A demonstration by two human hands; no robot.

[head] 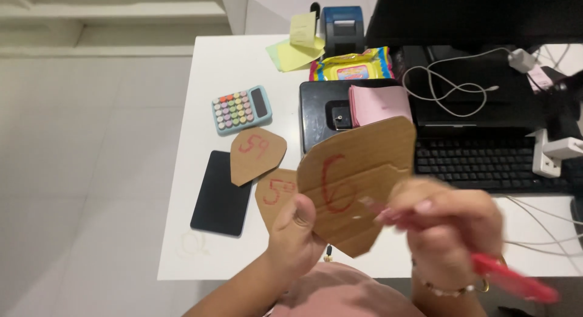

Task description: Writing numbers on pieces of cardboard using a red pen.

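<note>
Cardboard, brown, shield-shaped piece [358, 183] with a red mark, pinched at its lower left edge by the left hand [296, 232], thumb on the face; right hand [446, 223] closed round a red pen [516, 282], blurred, tip touching the card; risk: held at one edge only, the card may flex and smear the stroke; beyond, two smaller marked cardboard pieces [257, 154] on the white desk [209, 71], just beside a black phone [221, 194]; farther, pastel calculator [242, 109], black cash box [322, 110], keyboard [486, 162].
</note>
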